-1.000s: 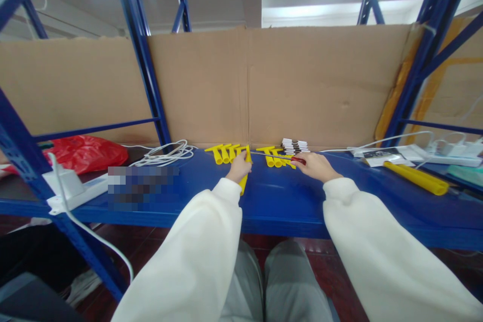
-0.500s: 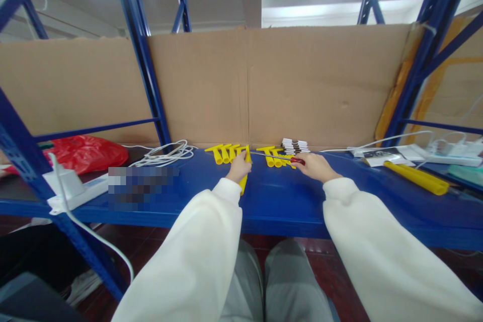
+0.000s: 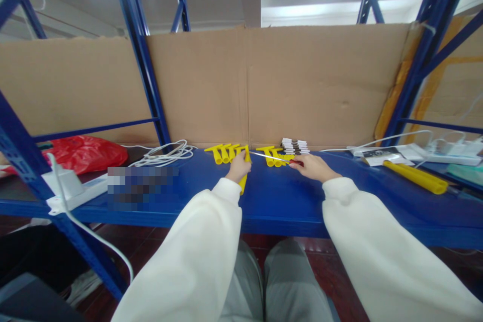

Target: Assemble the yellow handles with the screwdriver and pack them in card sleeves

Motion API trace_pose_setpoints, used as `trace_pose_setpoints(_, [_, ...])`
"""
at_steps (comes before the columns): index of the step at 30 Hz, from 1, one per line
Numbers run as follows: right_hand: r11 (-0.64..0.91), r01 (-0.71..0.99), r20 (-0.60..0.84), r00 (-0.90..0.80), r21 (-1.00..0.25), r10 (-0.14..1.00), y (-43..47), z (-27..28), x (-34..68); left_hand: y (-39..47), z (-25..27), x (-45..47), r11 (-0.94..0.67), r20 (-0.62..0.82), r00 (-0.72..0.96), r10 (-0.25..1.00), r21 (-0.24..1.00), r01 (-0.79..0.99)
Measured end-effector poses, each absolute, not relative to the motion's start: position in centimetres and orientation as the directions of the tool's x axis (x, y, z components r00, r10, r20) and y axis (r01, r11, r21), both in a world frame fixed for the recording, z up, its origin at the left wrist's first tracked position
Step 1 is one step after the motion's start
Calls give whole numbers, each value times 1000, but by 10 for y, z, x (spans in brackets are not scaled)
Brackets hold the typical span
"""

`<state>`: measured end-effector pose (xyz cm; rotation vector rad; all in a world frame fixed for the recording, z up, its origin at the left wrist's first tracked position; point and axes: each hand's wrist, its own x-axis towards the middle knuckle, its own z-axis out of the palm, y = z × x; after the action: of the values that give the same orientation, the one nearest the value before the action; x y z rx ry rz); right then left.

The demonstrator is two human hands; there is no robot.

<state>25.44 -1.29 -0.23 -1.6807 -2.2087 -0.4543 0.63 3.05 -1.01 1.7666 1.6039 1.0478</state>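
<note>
My left hand (image 3: pixel 237 167) is closed around a yellow T-shaped plastic piece (image 3: pixel 243 184), whose tube points toward me. In my right hand (image 3: pixel 316 167) is a screwdriver (image 3: pixel 269 156) with a red handle and a long metal shaft. The shaft runs left, and its tip meets the upper part of the held yellow piece; the exact contact is too small to make out. Similar yellow T-shaped pieces (image 3: pixel 218 157) lie in a row left of my left hand. More yellow pieces (image 3: pixel 269 159) lie behind the screwdriver, partly hidden by it.
A stack of small white items with dark bands (image 3: pixel 295 146) stands against the cardboard panel (image 3: pixel 320 85). Coiled white cable (image 3: pixel 169 154), a power strip (image 3: pixel 86 192) and a red bag (image 3: pixel 88 153) are leftward. A yellow tube (image 3: pixel 415 177) lies rightward on the blue shelf (image 3: pixel 287 201).
The screwdriver's angle has shifted slightly, and less of its red handle shows beyond my right hand. My left hand and the yellow piece stay in place.
</note>
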Motion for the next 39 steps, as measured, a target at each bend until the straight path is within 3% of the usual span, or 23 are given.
trace_pose_setpoints(15, [223,972,492,-229,71,840,-16,0,255,27,-9,8,-157,187,4,982,814,559])
trace_pose_setpoints(26, [164,984,475,-175,64,862,-15,0,256,19,-6,10,-104,100,34,994,867,487])
trace_pose_setpoints(33, [232,969,529,-240,83,814,-14,0,260,22,-8,9,-120,113,45,993,867,484])
trace_pose_setpoints(39, [244,969,485,-229,32,844,-12,-2,259,22,-7,9,-136,137,34,990,862,489])
